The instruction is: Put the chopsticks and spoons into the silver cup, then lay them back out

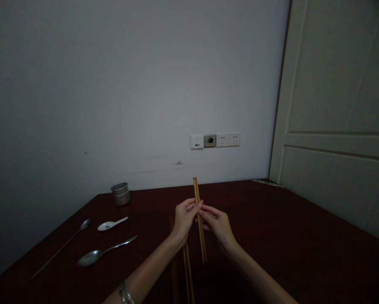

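A pair of light wooden chopsticks (201, 238) is held side by side near the middle of the view, tilted slightly, with the upper ends pointing toward the wall. My left hand (185, 215) is closed on the pair from the left. From the right, my right hand (217, 223) pinches the same pair with its fingertips, close to the left hand's fingers. Under my left forearm lie more chopsticks (188, 274), light ones, and darker chopsticks (174, 276) beside them. The left wrist and arm hide part of both.
On the dark red table (139, 274), at the left, are a large metal spoon (90, 257), a white soup spoon (107, 225), a long-handled metal spoon (64, 245) and a metal cup (121, 195). Behind stands a wall with sockets (228, 139); a panelled door (335, 105) is at right.
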{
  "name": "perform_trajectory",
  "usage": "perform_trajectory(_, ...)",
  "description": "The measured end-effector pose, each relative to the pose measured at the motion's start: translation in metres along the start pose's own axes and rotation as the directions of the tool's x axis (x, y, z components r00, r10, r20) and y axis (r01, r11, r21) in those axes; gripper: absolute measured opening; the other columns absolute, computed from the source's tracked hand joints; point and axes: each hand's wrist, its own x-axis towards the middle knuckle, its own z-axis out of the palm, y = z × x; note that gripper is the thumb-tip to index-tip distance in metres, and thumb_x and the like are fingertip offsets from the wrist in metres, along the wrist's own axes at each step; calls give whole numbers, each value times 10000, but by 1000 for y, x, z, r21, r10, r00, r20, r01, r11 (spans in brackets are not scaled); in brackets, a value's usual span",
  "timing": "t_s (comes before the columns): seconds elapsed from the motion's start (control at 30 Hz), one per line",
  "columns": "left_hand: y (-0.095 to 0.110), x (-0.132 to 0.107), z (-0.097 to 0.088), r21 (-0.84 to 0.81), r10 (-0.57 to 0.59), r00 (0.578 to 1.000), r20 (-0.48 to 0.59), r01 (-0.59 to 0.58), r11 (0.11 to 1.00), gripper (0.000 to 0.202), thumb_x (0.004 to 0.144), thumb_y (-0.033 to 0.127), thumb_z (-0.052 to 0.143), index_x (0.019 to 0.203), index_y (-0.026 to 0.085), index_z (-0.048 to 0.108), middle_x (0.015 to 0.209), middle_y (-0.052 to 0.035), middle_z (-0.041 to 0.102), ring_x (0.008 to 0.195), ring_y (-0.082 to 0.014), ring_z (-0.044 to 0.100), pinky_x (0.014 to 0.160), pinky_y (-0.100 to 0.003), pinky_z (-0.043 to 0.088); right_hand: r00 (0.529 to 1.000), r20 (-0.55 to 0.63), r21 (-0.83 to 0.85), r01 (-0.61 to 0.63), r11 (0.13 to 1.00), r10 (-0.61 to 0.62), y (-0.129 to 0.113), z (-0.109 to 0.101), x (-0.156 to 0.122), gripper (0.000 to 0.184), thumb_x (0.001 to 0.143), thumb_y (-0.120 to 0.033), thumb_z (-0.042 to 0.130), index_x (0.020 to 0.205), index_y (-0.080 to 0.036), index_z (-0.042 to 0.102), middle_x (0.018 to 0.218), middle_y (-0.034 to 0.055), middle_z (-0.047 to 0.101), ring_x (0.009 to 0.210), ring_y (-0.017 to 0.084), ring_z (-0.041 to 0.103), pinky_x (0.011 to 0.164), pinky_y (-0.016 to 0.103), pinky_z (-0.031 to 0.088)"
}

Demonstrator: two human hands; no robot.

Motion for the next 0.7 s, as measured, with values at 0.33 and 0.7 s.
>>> perform_trajectory(0.33,2,3,-5,25,-15,998,65,13,1000,302,579,279,701,811,93,647,880,-136,653,755,-197,605,595,-235,447,1000,-27,43,-12,999,13,0,1,-3,410,559,-317,716,915,-127,639,771,73,677,635,182,647,600,286,517)
perform_trajectory(0.7,22,9,-18,19,10,994,113,-13,1000,345,607,286,693,877,82,626,842,-133,654,763,-200,615,702,-292,472,999,-11,21,-38,999,38,0,9,-8,422,561,-331,712,919,-122,634,801,81,675,600,160,640,578,260,516)
